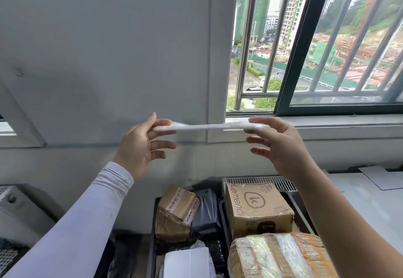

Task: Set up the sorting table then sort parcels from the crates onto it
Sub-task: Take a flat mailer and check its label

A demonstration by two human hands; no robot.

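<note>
Taped parcel (281, 256) nearest; above crates, left hand (139, 144) and right hand (281, 144) pinch flat white parcel (209, 127) ends.

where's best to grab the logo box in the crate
Grip the logo box by its left and right side walls, coming from above. Its top is open to reach, but a taped parcel crowds its near face and the crate wall runs along its left.

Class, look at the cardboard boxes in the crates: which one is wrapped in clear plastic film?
The nearest box, bottom right, shiny with film; the other boxes show bare or taped cardboard.
</note>
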